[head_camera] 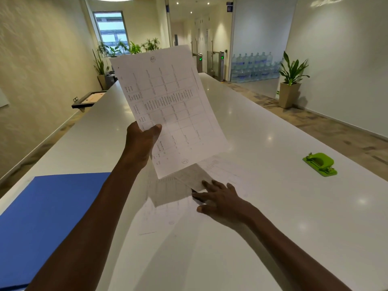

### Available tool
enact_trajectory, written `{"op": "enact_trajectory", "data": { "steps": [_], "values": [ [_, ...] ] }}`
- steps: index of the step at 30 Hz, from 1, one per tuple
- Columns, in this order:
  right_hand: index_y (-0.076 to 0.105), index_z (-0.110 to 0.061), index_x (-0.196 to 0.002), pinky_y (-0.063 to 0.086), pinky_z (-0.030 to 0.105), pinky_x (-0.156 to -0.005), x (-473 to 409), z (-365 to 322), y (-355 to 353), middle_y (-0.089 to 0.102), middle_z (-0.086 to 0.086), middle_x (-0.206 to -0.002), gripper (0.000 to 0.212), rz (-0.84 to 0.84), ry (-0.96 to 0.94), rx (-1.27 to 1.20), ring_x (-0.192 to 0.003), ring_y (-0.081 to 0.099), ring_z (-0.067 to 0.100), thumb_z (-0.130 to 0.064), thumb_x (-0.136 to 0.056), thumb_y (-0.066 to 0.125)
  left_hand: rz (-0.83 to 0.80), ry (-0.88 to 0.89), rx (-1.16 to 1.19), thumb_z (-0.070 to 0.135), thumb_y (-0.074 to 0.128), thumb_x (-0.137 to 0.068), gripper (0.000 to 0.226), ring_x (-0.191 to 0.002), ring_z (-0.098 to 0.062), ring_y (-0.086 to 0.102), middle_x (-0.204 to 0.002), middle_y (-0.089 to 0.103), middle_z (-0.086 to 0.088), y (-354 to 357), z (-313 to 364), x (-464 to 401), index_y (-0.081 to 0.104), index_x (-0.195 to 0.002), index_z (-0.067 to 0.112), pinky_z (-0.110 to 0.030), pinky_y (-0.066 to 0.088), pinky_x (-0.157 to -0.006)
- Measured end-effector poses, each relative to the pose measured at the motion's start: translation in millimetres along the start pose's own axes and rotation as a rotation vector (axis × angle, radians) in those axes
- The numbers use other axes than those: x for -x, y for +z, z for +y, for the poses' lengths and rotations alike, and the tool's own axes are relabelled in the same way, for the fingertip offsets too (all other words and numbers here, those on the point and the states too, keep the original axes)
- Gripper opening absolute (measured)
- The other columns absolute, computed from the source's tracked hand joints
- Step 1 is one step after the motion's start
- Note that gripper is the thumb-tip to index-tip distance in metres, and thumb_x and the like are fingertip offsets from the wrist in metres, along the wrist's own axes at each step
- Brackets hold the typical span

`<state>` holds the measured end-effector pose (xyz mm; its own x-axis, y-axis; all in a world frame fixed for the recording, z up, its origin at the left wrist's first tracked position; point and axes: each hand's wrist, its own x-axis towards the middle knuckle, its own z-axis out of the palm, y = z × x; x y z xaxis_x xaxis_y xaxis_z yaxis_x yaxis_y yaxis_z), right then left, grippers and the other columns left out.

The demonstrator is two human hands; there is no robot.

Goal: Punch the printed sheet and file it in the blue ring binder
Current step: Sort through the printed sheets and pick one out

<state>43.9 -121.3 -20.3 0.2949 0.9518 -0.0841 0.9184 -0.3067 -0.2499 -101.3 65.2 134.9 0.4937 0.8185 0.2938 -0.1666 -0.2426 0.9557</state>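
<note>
My left hand (141, 143) pinches the left edge of a printed sheet (168, 106) with a table of text, holding it up above the white counter (273, 206). My right hand (222, 201) lies with straight fingers on more printed sheets (168, 213) spread flat on the counter below. The blue ring binder (48, 217) lies closed at the near left. A green hole punch (320, 164) sits on the counter at the right, apart from both hands.
The long counter runs away from me toward turnstiles (210, 61) and stacked water bottles (254, 64). Potted plants (291, 78) stand along the walls. A dark framed board (88, 99) sits at the counter's left side.
</note>
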Motion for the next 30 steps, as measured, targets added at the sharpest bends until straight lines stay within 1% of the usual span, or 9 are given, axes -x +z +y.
{"op": "enact_trajectory", "data": {
  "steps": [4, 9, 13, 16, 18, 21, 23, 26, 30],
  "values": [
    [0.025, -0.060, -0.138, 0.002, 0.055, -0.115, 13, 37, -8, 0.004, -0.006, -0.161, 0.055, -0.001, 0.028, -0.034, -0.148, 0.001, 0.020, -0.069, -0.084, 0.035, 0.010, -0.015, 0.004, 0.006, 0.061, -0.092, 0.042, -0.101, -0.012, 0.065, -0.118, 0.065, 0.004, 1, -5, 0, 0.054, -0.131, 0.020, -0.033, 0.056, -0.081],
    [0.026, -0.059, -0.138, 0.001, 0.053, -0.116, 27, 73, -19, 0.003, -0.008, -0.161, 0.055, -0.028, 0.062, -0.042, -0.148, -0.001, 0.018, -0.068, -0.086, 0.038, 0.020, -0.021, -0.004, 0.006, 0.061, -0.092, 0.038, -0.101, -0.013, 0.065, -0.114, 0.065, 0.007, 7, -8, -4, 0.055, -0.125, 0.025, -0.035, 0.056, -0.081],
    [0.028, -0.058, -0.138, 0.001, 0.052, -0.116, 37, 90, -26, 0.004, -0.009, -0.161, 0.055, -0.045, 0.062, -0.055, -0.148, 0.000, 0.016, -0.067, -0.085, 0.040, 0.030, -0.032, -0.003, 0.003, 0.059, -0.093, 0.043, -0.099, -0.010, 0.064, -0.112, 0.064, 0.009, 19, -13, -1, 0.053, -0.132, 0.019, -0.032, 0.055, -0.080],
    [0.035, -0.055, -0.136, 0.014, 0.049, -0.115, 38, 95, -32, 0.021, -0.007, -0.158, 0.064, 0.019, 0.056, -0.133, -0.146, 0.017, 0.016, -0.076, -0.075, 0.035, 0.022, -0.042, 0.007, 0.003, 0.059, -0.092, 0.042, -0.103, -0.013, 0.064, -0.114, 0.065, 0.009, 24, -18, 1, 0.054, -0.129, 0.022, -0.035, 0.055, -0.083],
    [0.044, -0.048, -0.134, 0.027, 0.046, -0.111, 33, 102, -36, 0.032, -0.006, -0.153, 0.066, 0.180, 0.110, -0.232, -0.140, 0.031, 0.016, -0.077, -0.075, 0.035, 0.025, -0.038, 0.012, 0.002, 0.059, -0.093, 0.041, -0.104, -0.013, 0.064, -0.114, 0.065, 0.010, 27, -19, 2, 0.055, -0.127, 0.024, -0.035, 0.054, -0.084],
    [0.052, -0.029, -0.131, 0.037, 0.046, -0.106, 15, 127, -44, 0.044, 0.004, -0.144, 0.071, 0.373, 0.209, -0.233, -0.132, 0.041, 0.025, -0.076, -0.080, 0.036, 0.030, -0.022, 0.003, 0.002, 0.059, -0.093, 0.041, -0.105, -0.012, 0.063, -0.114, 0.065, 0.010, 30, -22, 4, 0.054, -0.127, 0.024, -0.035, 0.054, -0.085],
    [0.052, -0.017, -0.131, 0.040, 0.045, -0.104, 4, 147, -55, 0.049, 0.012, -0.139, 0.068, 0.381, 0.283, -0.192, -0.129, 0.043, 0.030, -0.066, -0.084, 0.045, 0.022, -0.018, -0.009, 0.003, 0.059, -0.092, 0.041, -0.108, -0.015, 0.063, -0.117, 0.065, 0.008, 30, -25, 5, 0.055, -0.126, 0.026, -0.037, 0.053, -0.088],
    [0.046, -0.009, -0.134, 0.040, 0.046, -0.101, -6, 163, -69, 0.046, 0.018, -0.136, 0.066, 0.350, 0.390, -0.123, -0.127, 0.040, 0.036, -0.052, -0.085, 0.059, 0.023, -0.017, -0.019, 0.004, 0.060, -0.092, 0.040, -0.110, -0.017, 0.063, -0.120, 0.065, 0.006, 31, -26, 4, 0.056, -0.123, 0.030, -0.040, 0.053, -0.090],
    [0.042, -0.003, -0.128, 0.041, 0.044, -0.091, -14, 169, -74, 0.043, 0.020, -0.128, 0.080, 0.171, 0.487, -0.001, -0.119, 0.040, 0.038, -0.060, -0.076, 0.066, 0.027, -0.009, -0.021, 0.004, 0.059, -0.092, 0.039, -0.108, -0.015, 0.063, -0.119, 0.065, 0.006, 33, -25, 1, 0.057, -0.114, 0.036, -0.039, 0.053, -0.089]
  ]
}}
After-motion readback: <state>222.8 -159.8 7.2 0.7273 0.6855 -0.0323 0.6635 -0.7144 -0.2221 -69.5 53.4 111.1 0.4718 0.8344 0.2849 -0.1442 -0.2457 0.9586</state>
